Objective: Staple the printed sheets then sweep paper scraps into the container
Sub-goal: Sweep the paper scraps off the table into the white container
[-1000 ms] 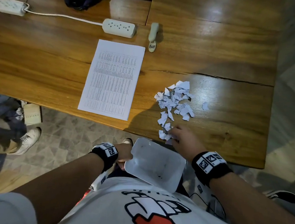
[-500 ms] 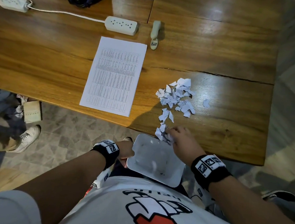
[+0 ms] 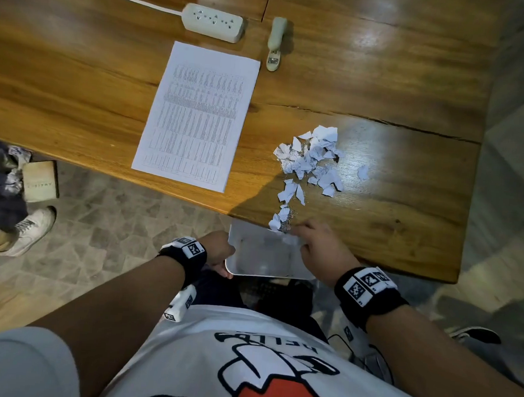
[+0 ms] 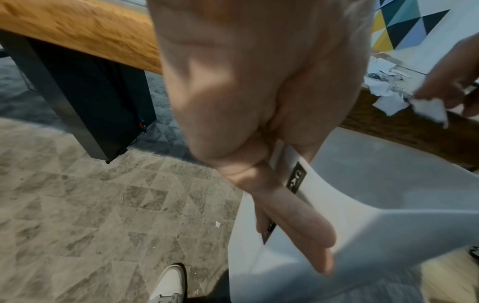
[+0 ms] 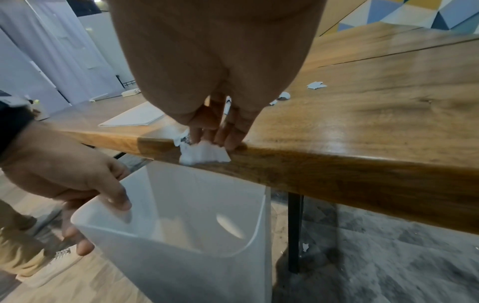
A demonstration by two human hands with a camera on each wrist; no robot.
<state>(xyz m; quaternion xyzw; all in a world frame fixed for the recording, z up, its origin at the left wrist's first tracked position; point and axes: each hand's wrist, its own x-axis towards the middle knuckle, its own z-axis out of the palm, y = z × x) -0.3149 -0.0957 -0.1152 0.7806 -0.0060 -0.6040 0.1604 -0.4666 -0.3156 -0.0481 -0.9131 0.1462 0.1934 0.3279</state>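
Observation:
My left hand (image 3: 219, 251) grips the rim of a white plastic container (image 3: 265, 255) and holds it just under the near edge of the wooden table (image 3: 377, 226); the thumb lies inside the rim (image 5: 119, 203). My right hand (image 3: 316, 249) lies flat at the table edge, its fingers (image 5: 228, 131) pressing a few paper scraps (image 5: 204, 153) over the edge above the container (image 5: 181, 215). A larger pile of torn scraps (image 3: 312, 161) lies farther in on the table. The printed sheets (image 3: 198, 115) lie to the left, and a beige stapler (image 3: 275, 42) behind them.
A white power strip (image 3: 213, 22) with its cable runs along the table's back. One stray scrap (image 3: 363, 172) lies right of the pile. Another person's shoe (image 3: 29, 230) and a small box (image 3: 41, 181) are on the tiled floor at left.
The right hand has dragged a few scraps from the pile toward me to the table edge. The left hand has raised the container closer under the edge.

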